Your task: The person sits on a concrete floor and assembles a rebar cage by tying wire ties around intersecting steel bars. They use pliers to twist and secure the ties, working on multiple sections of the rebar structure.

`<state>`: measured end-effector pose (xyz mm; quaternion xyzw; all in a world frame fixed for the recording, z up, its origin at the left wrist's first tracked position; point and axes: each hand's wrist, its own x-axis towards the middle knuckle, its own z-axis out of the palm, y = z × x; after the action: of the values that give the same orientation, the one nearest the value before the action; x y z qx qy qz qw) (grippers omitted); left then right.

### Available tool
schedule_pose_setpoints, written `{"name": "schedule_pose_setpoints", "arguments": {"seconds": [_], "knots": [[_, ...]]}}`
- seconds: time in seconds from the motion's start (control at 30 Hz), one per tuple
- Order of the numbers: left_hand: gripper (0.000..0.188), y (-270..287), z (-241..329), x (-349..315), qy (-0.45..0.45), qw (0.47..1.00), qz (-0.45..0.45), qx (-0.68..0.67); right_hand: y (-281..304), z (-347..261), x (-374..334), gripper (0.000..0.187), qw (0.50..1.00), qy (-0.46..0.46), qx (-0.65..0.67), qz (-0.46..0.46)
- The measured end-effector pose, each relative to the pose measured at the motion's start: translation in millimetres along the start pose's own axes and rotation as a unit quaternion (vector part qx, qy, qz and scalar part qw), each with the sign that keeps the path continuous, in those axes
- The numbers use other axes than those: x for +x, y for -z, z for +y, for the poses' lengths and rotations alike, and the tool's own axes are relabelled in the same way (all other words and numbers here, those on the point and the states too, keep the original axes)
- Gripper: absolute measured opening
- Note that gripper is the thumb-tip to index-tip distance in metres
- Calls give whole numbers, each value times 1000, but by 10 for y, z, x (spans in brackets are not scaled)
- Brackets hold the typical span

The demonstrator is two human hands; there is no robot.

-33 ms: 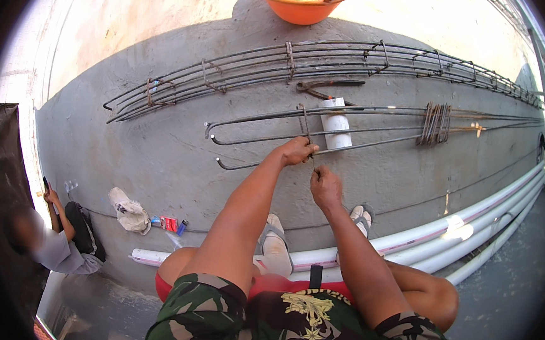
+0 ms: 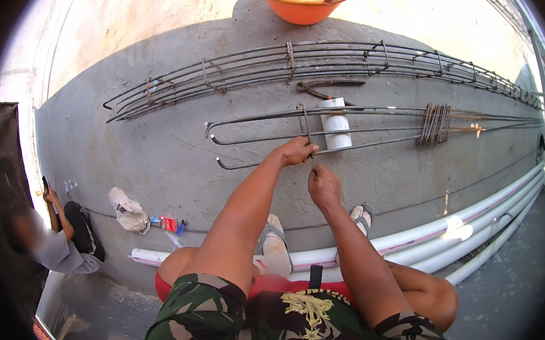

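My left hand [image 2: 298,150] is closed around the nearest steel bar [image 2: 382,141], at the foot of a square stirrup [image 2: 305,123] that rings the long hooked bars. Just below and to the right, my right hand [image 2: 325,187] is closed in a pinch, apart from the bar. A thin wire seems to be in its fingertips, though most of it is hidden. A white pipe piece [image 2: 337,125] props the bars off the ground. Farther along them hangs a bunch of rusty stirrups [image 2: 434,124]. Pincers [image 2: 329,87] with dark handles lie beyond the white piece.
A long tied rebar cage [image 2: 291,61] lies farther away, with an orange basin [image 2: 303,8] behind it. Long white pipes [image 2: 400,242] run beside my feet. At left, a pale bag [image 2: 129,210] and small packets [image 2: 169,224] lie near a seated person [image 2: 68,244].
My right hand has shifted very slightly up and to the left. My left hand, the bars and the stirrup stay where they were.
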<state>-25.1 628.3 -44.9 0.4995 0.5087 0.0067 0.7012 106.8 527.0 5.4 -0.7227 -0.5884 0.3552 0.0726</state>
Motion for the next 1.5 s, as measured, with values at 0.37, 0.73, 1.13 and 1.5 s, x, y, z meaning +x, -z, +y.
{"name": "schedule_pose_setpoints", "arguments": {"seconds": [0.37,0.73,1.13,1.5], "knots": [[44,-14,32,-10,-6,998,0,-58,103,-43,502,16,994,-26,94,52],[46,-25,-54,29,-4,999,22,-24,133,78,303,26,995,1,40,-94],[50,-44,4,16,5,1000,22,-10,234,454,457,34,758,-324,559,-92],[50,-62,-23,34,27,999,9,-43,-152,421,575,19,710,-305,634,-33]]}}
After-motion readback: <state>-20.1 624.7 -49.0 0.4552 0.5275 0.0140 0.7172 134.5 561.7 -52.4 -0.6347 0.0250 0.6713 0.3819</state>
